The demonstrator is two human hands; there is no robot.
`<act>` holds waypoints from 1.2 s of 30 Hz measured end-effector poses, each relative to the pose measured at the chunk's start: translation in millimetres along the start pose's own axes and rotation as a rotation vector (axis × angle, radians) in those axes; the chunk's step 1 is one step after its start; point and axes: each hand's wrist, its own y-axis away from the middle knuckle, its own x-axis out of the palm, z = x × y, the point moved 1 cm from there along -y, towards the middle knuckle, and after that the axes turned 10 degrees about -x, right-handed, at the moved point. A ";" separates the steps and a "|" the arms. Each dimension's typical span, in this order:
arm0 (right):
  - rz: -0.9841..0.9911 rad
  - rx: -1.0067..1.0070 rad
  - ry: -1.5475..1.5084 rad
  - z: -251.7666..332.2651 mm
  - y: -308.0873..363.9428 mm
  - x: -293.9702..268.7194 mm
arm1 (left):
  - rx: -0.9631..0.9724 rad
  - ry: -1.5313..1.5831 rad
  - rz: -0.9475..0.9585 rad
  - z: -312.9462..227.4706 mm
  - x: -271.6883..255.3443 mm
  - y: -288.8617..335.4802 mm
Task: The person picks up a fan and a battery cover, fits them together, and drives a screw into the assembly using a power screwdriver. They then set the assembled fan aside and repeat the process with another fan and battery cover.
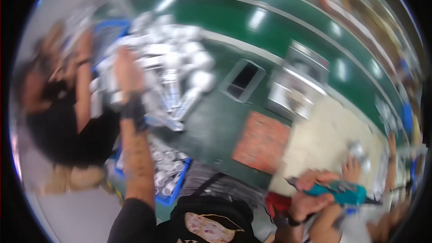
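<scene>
While the left hand (127, 69) reaches far into the white parts (173, 63), its grip is too blurred to tell. Near right, the right hand (308, 198) is clamped on a teal tool (344, 193).

Left hand (127, 69) raised at ten o'clock, against a heap of metal parts (173, 69) piled on the table (211, 126). Crate (173, 193) of more parts at seven o'clock, below the heap. Co-worker (63, 108) at nine o'clock, left of the raised forearm. Flat tray (243, 81) just right of the heap; square mat (262, 141) below that tray. Right hand (310, 198) at five o'clock, wrapped around a power tool (344, 193). Another person's hand (352, 168) just behind the tool.
</scene>
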 end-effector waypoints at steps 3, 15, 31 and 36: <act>0.103 0.061 0.003 -12.4 5.9 -2.6 | -0.336 1.142 0.085 -120.3 -95.2 4.9; 0.007 0.187 -0.064 39.6 31.5 -46.1 | 0.649 1.469 0.918 -513.6 -188.2 210.9; 0.004 0.188 0.027 36.2 21.4 -70.4 | 0.604 0.773 1.173 -503.1 -162.3 190.8; -0.011 0.212 0.038 36.3 25.9 -55.8 | 0.484 0.839 1.214 -507.0 -146.6 215.2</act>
